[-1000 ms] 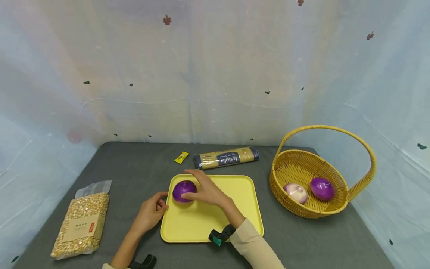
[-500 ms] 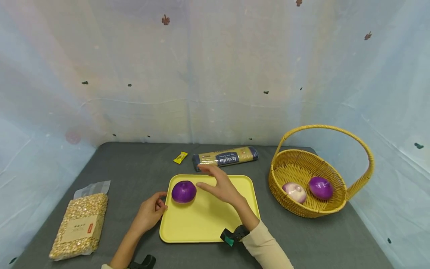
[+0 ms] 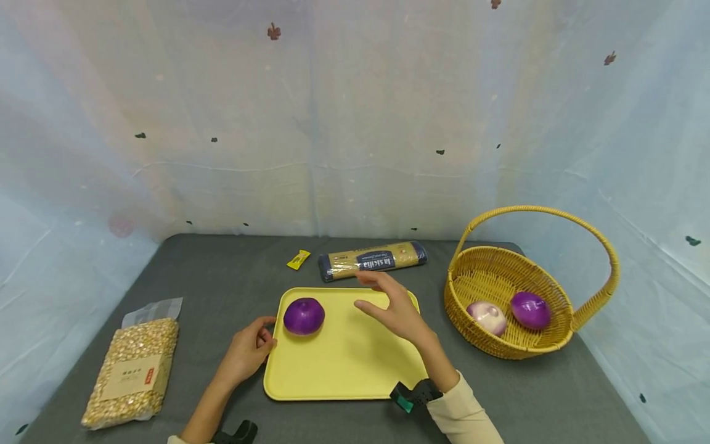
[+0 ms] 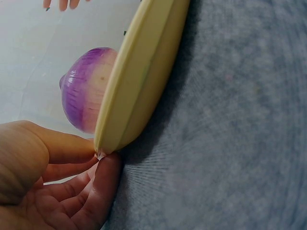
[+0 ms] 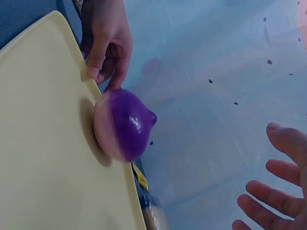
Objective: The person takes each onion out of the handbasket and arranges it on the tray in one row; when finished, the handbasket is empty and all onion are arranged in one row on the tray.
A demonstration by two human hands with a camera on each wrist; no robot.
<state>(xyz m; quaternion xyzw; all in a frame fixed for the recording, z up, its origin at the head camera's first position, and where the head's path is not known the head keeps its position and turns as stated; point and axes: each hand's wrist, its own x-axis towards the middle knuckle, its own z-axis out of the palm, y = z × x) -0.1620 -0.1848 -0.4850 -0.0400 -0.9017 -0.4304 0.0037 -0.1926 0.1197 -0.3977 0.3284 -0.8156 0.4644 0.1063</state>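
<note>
A: Where is the onion (image 3: 304, 316), and what does it look like?

B: It sits on the tray (image 3: 344, 364), in the far left corner, resting on the tray floor. The skin is glossy and deep purple on top. In the wrist views the colour fades to a pale pinkish white on the lower half, with fine darker lines running down the skin. One end comes to a small point. It appears whole and uncut.

A: State of the left hand (image 3: 246, 351)?

B: It is at the tray's left rim, near the onion but not touching it. The left wrist view shows thumb and fingers pinching the rim between them. The rest of the hand lies on the grey table (image 3: 222, 290).

A: State of the right hand (image 3: 396, 311)?

B: It hovers over the far right part of the tray, fingers spread and relaxed, holding nothing. It is well apart from the onion. The right wrist view shows the fingertips apart with open space between them.

A: What else is on the table?

B: A basket (image 3: 501, 351) with a hoop handle stands right of the tray. It holds a second purple onion (image 3: 530, 310) and a pale onion (image 3: 488, 317), side by side. A pasta pack (image 3: 373, 260) lies just beyond the tray's far edge, with a small yellow sachet (image 3: 298, 259) to its left. A bag of kernels (image 3: 135, 370) lies at the left, well apart from the tray.
</note>
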